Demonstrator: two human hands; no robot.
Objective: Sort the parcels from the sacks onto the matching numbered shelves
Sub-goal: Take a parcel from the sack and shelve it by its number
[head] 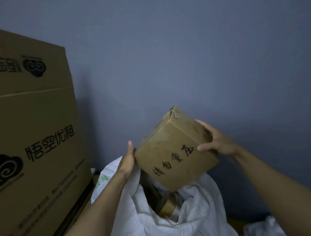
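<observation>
Both hands are holding the parcel (172, 152) tilted, handwritten face toward the cam, prob. to hunt for a shelf no. The right hand (217, 142), at its 3 o'clock, is gripping it: thumb on the front, fingers over the top face. The left hand (128, 160), at 9 o'clock, is pressing flat w/ the far fingers hidden. The parcel is hanging just above the open white sack (189, 221) at 6 o'clock, w/ other boxes (166, 205) showing dimly inside. Stacked cartons (32, 123) are standing at 9 o'clock. No shelves or label are showing, and dim light is blurring the writing.
</observation>
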